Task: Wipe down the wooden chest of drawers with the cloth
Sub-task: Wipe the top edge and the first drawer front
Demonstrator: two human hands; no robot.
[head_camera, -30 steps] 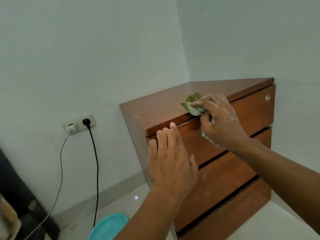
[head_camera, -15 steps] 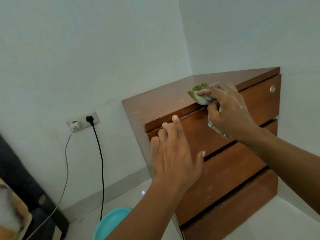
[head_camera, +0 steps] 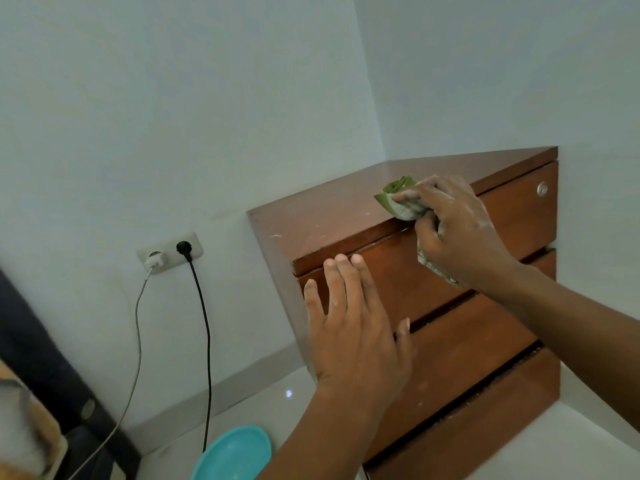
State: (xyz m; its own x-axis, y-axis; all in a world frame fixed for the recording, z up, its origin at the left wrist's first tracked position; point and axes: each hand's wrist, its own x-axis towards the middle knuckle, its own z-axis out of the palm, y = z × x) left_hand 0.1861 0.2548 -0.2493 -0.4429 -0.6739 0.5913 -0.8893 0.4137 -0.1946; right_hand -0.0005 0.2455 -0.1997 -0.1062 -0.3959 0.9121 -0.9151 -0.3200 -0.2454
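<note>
A reddish-brown wooden chest of drawers (head_camera: 332, 216) with three drawer fronts stands in the room's corner. My right hand (head_camera: 457, 233) grips a bunched green and white cloth (head_camera: 398, 199) and presses it on the front edge of the top, above the upper drawer. My left hand (head_camera: 349, 323) lies flat with fingers apart on the left part of the upper drawer front, fingertips at the gap under the top. White specks dot the wood and my right hand. A round metal lock (head_camera: 542, 189) sits at the upper drawer's right end.
A wall socket (head_camera: 169, 252) left of the chest holds a white charger and a black plug, with cables hanging to the floor. A turquoise bowl (head_camera: 232, 453) lies on the pale floor beside the chest. Dark furniture (head_camera: 45, 375) stands at far left.
My right hand has slid the cloth a little to the right along the top's front edge. My left hand stays on the upper drawer front. The camera has tilted slightly.
</note>
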